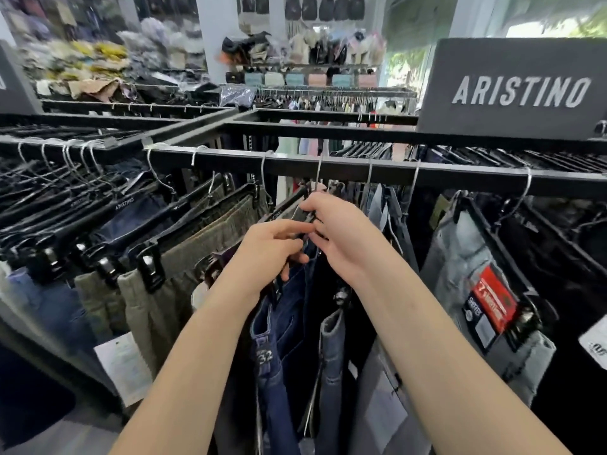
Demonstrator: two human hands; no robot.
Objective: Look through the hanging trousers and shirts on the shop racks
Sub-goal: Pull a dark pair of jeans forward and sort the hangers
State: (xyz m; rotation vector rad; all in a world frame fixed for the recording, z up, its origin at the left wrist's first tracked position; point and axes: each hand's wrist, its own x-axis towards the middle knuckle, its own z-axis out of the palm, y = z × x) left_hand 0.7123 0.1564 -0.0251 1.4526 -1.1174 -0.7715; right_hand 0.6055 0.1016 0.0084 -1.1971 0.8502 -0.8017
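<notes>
Denim is where we are now: both our hands meet at the top of a pair of dark blue jeans [282, 310] hanging from the black rail [345, 169] in front of us. Our left hand [272, 247] has its fingers curled round the black clip hanger [289, 205] and the waistband beneath it, thumb on top. Our right hand [341, 234] is bent over the same hanger from the other side, fingertips pinching at its clip; exactly what sits between those fingers we cannot tell.

As for progress, we judge ourselves about midway along this rail. To our left hang olive trousers [184, 257] and darker pairs pushed close together. To our right wait grey jeans [331, 356], pale washed jeans [476, 277] and black ones. The far rack of shirts [328, 101], well apart behind, looks untouched, though blur hides much of it.

Writing we can read: a black sign [519, 90] standing on the rack top says ARISTINO in white capitals, and the same word is printed small on a hanger bar [124, 202] to the left. The blue jeans carry a size tag reading 32 [265, 356]. A red and black label [489, 303] on the pale jeans is too blurred to read, as is the white paper tag [123, 366] low on the left.
</notes>
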